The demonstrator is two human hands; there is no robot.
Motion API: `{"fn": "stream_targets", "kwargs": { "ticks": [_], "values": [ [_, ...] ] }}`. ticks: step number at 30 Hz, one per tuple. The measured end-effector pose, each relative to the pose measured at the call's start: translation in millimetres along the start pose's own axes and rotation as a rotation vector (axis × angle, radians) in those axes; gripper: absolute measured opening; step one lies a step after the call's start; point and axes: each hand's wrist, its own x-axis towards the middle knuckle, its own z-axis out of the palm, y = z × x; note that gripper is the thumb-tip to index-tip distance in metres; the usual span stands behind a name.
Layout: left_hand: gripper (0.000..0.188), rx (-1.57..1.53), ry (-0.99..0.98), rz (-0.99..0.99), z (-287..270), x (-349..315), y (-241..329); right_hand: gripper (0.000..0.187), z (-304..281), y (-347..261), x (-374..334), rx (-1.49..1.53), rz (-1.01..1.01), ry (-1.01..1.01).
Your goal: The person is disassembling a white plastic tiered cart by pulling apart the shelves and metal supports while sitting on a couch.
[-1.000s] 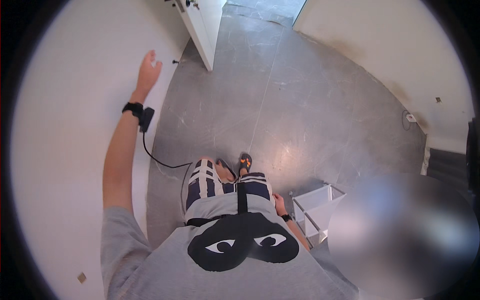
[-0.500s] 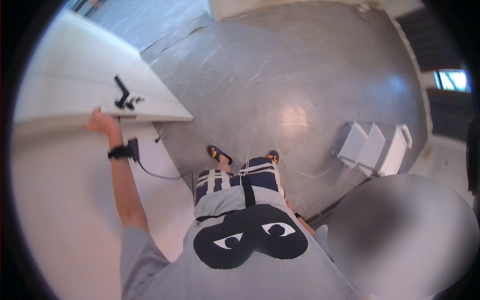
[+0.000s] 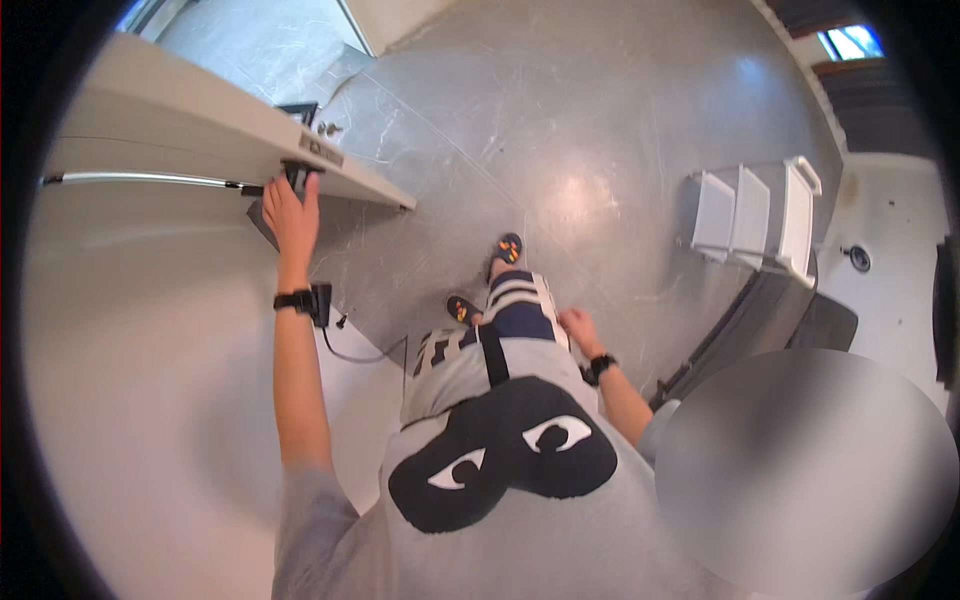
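Door handle [image 3: 300, 172], dark and mounted on the edge of a white door [image 3: 200, 125], sits right under the fingertips of the left hand [image 3: 290, 215]. That hand is raised with the arm stretched out, fingers held together and reaching onto the handle; whether they curl round it I cannot tell. A black wrist strap [image 3: 295, 300] with a small box and a cable sits just below it. The right hand [image 3: 578, 328] hangs low beside the striped shorts [image 3: 520, 310], fingers loosely bent, holding nothing, with a black band at its wrist. Beyond the right hand, well apart across the grey floor [image 3: 600, 130], stands a white step stool [image 3: 755, 220].
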Motion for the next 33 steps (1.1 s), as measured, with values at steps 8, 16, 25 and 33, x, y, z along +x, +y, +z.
{"fn": "stream_targets", "kwargs": {
  "ticks": [8, 16, 25, 33],
  "values": [
    [0.042, -0.024, -0.033, 0.064, 43, 44, -21, 0.028, 36, 71, -5, 0.099, 0.031, 0.130],
    [0.047, -0.061, -0.063, 0.005, 90, 58, -73, 0.028, 81, 208, -69, 0.288, 0.321, 0.248],
    [0.060, -0.017, -0.021, 0.008, 116, 149, -153, 0.028, 163, 236, -55, 0.624, 0.199, 0.385],
    [0.065, 0.056, -0.005, -0.043, 129, 150, -150, 0.046, 247, 297, -66, 0.728, 0.065, 0.618]
  ]
}}
